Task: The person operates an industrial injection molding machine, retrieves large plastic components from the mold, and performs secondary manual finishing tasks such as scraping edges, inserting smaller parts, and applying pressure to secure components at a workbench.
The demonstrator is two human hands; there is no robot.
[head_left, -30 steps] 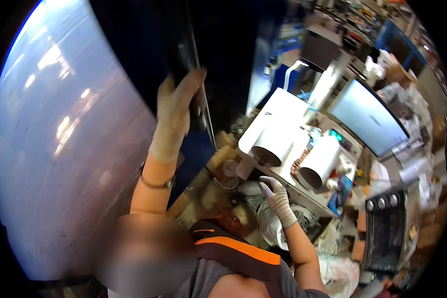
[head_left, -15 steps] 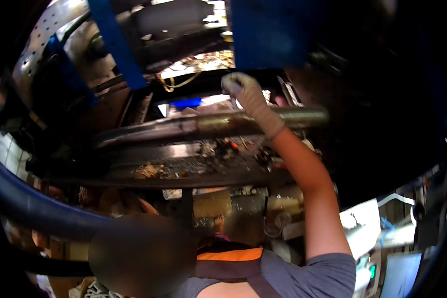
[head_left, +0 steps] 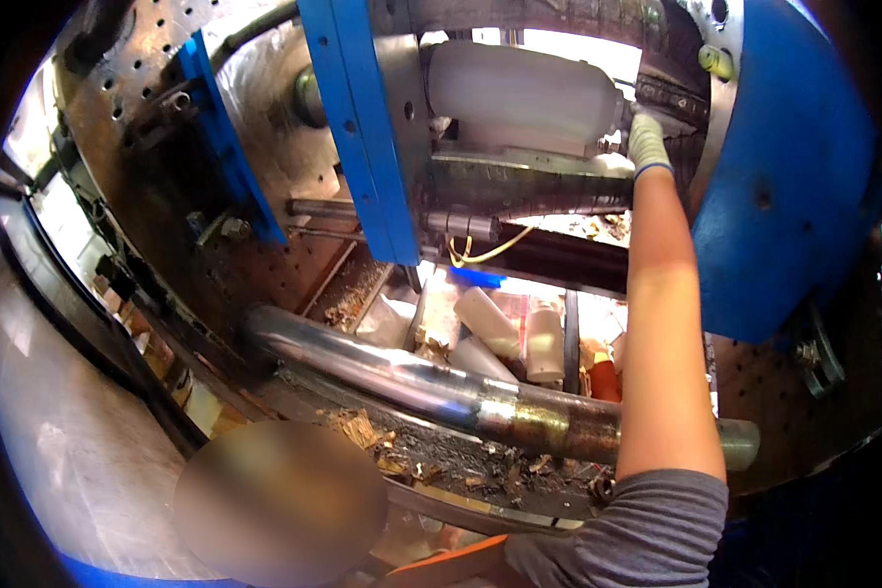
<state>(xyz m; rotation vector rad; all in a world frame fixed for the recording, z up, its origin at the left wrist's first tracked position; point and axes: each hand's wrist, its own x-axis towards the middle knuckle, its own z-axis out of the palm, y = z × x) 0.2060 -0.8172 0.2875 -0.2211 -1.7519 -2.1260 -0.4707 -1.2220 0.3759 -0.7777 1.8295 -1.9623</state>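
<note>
Head view shows us a big blue-painted steel machine frame, and we place everything else against it. Beneath the frame a thick polished steel shaft runs across, its right stretch rusty, with metal chips and scraps lying under it. Left of the frame's blue upright sits a brown perforated steel plate. Clamped between the frame's blue upright and its rounded blue right part hangs a white translucent plastic jerrycan, lying on its side with its neck toward the right part. Below the frame, behind the shaft, several small white plastic bottles lie loose. Our gloved right hand reaches up along the frame's right part and touches the jerrycan's neck end; whether its fingers close around anything we cannot tell.
</note>
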